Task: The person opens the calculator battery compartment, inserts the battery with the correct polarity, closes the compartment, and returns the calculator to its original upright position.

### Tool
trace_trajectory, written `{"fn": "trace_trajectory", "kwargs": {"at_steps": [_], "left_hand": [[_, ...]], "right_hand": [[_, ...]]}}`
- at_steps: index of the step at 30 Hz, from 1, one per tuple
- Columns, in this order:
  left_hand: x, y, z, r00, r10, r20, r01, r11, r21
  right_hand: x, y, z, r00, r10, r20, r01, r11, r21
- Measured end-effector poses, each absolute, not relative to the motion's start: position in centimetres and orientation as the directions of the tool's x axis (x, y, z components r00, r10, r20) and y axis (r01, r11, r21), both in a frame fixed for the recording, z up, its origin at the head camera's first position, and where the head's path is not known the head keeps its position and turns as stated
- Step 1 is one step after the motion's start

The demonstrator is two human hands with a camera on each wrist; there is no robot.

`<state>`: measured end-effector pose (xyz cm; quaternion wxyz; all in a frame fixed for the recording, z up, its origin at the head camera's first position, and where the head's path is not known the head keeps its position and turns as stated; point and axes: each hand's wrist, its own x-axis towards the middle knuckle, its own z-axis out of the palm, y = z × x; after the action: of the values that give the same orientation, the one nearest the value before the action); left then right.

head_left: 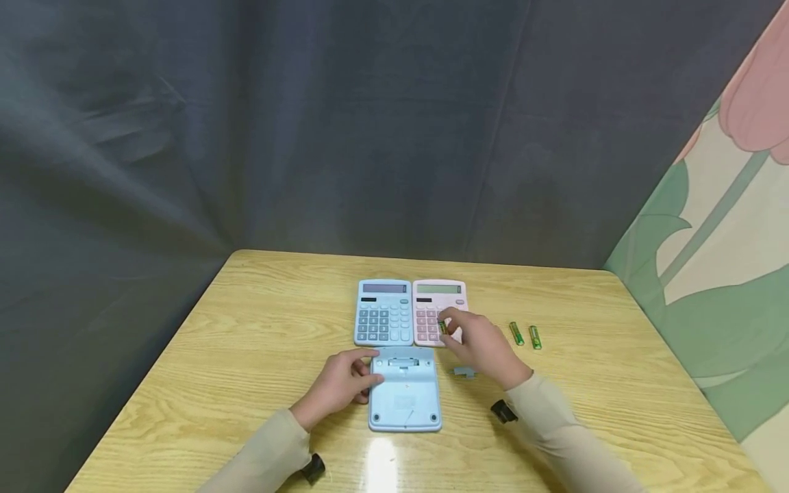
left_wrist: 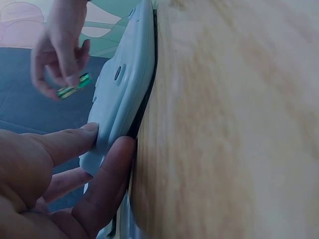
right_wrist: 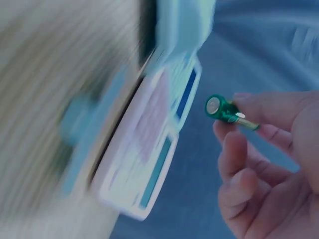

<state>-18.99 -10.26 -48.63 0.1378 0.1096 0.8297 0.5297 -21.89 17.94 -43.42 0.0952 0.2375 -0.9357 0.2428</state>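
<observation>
A blue calculator (head_left: 404, 400) lies face down near the table's front, its battery compartment (head_left: 403, 362) uncovered at the far end. My left hand (head_left: 339, 382) grips its left edge; in the left wrist view the thumb (left_wrist: 75, 142) lies on the back and a finger is at the side. My right hand (head_left: 483, 342) pinches a green battery (right_wrist: 224, 109) between thumb and fingers, raised above the table. A small blue battery cover (head_left: 464, 372) rests to the right of the calculator, under the right hand.
Two calculators lie face up behind, one blue (head_left: 383, 311) and one pink (head_left: 425, 299), side by side. Two more green batteries, a left one (head_left: 516, 333) and a right one (head_left: 535, 337), lie to the right. A dark curtain (head_left: 394, 130) hangs behind the table.
</observation>
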Motion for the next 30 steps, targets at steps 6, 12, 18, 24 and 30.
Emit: {"fn": "trace_trajectory", "kwargs": {"at_steps": [6,12,18,24,30], "left_hand": [[-19.2,-10.3,-48.2,-0.935,0.339,-0.099,0.055,0.417,0.907],[-19.2,-10.3,-48.3,-0.931,0.35,-0.103,0.056,0.415,0.908],[-19.1,-10.1,-48.4,-0.933,0.345,-0.099,0.057,0.413,0.909],[-19.1,-10.1,-48.4,-0.934,0.341,-0.105,0.05,0.418,0.907],[-19.2,-10.1,-48.4,-0.934,0.339,-0.115,0.041,0.421,0.906]], "right_hand": [[-20.6,14.7,-43.1,-0.771,-0.535,0.346,-0.635,0.684,-0.358],[-20.1,12.9,-44.0,-0.688,-0.628,0.363,-0.723,0.638,-0.266],[-20.0,12.3,-44.7,-0.633,-0.678,0.373,-0.76,0.637,-0.133],[-19.8,12.1,-44.8,-0.629,-0.711,0.313,-0.763,0.643,-0.073],[-19.9,11.9,-45.2,-0.626,-0.717,0.306,-0.767,0.638,-0.074]]}}
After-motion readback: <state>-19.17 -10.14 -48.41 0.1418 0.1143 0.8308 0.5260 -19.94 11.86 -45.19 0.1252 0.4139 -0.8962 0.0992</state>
